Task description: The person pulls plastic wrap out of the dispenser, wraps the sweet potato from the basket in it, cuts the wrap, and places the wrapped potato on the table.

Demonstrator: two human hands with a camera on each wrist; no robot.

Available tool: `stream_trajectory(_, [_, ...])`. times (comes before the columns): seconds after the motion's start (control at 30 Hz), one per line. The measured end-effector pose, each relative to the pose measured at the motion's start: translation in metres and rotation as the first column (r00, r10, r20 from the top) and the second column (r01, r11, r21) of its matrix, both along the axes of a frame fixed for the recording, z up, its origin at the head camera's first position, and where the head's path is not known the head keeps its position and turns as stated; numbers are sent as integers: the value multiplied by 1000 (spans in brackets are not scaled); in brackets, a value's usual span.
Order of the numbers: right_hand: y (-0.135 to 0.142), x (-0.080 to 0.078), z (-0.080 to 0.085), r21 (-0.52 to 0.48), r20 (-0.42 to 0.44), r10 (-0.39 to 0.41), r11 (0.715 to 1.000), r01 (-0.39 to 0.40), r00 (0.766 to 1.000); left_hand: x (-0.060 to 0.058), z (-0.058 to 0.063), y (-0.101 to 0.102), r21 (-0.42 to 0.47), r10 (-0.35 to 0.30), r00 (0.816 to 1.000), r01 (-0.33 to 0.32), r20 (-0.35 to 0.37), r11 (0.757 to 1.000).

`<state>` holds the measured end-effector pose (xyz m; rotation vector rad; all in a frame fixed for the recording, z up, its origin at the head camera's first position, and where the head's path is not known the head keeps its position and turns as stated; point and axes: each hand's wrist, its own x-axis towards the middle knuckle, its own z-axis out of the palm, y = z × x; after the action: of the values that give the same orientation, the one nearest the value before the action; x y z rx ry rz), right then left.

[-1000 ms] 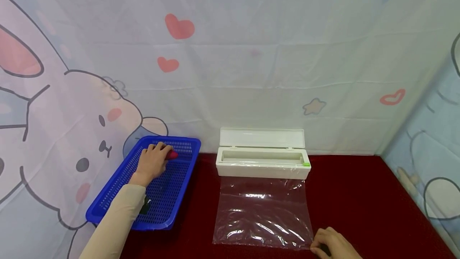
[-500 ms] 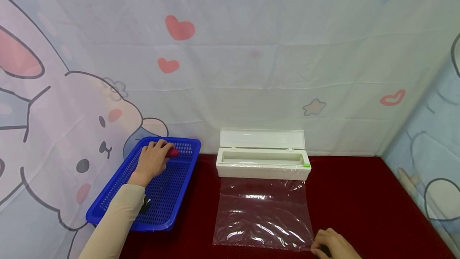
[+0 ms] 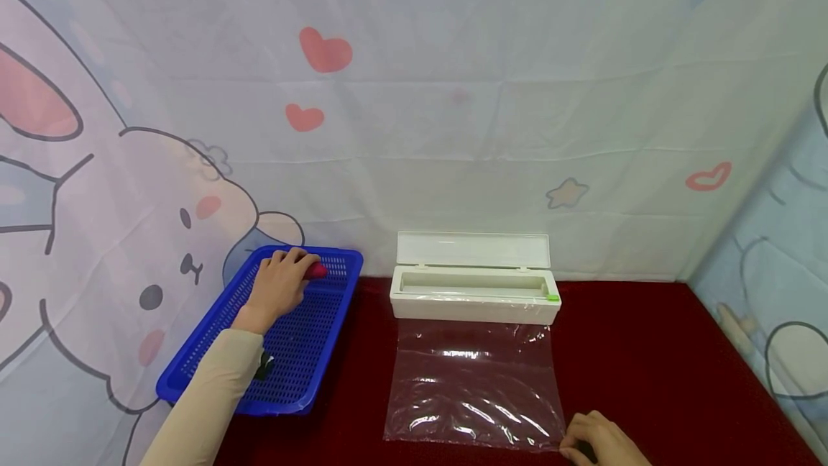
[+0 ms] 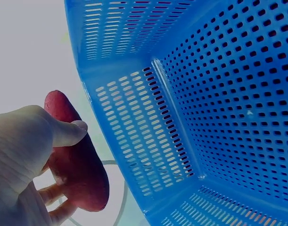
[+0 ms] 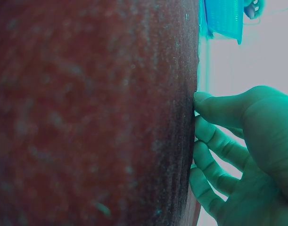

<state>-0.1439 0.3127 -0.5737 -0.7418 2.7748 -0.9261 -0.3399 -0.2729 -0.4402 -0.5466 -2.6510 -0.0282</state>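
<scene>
In the head view my left hand [image 3: 278, 290] is over the blue basket [image 3: 330, 347], gripping a smooth, dark red sweet potato [image 3: 316, 271]. The left wrist view shows the sweet potato [image 4: 82, 165] rounded at both ends, with the thumb across it and the fingers behind, beside the basket wall [image 4: 120, 89]. A sheet of clear cling film [image 3: 475, 387] lies flat, drawn out of a white dispenser box [image 3: 475, 308]. At the film's near right corner, my right hand [image 3: 601, 441] pinches the edge between thumb and forefinger, fingertips down at the tabletop.
Inside the basket a small dark green thing [image 3: 264, 365] shows beside the left sleeve. The dispenser's lid [image 3: 472, 249] stands up at the back, and a green cutter slider [image 3: 553, 298] sits at its right end. Dark red cloth [image 3: 634, 351] covers the table; a printed curtain [image 3: 420, 128] hangs behind.
My left hand has shifted slightly to the right and up with the sweet potato in its grip. The right hand and the film have stayed in place.
</scene>
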Motion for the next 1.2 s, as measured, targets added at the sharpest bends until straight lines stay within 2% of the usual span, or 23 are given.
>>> stream_trajectory(0.47, [0, -2, -3, -15, 25, 11, 1000, -10, 1000, 6, 8, 8, -17, -15, 1000, 15, 14, 1000])
stream_trajectory(0.7, [-6, -4, -3, 21, -60, 72, 997, -71, 996, 8, 10, 12, -1, -28, 1000, 28, 12, 1000])
stream_trajectory(0.93, [-6, -3, -2, 22, -103, 88, 996, -86, 991, 8, 14, 16, -16, -26, 1000, 26, 16, 1000])
stream_trajectory(1.2, [-3, -4, 4, 62, 18, 17, 998, -18, 1000, 10, 19, 21, -44, -21, 1000, 21, 5, 999])
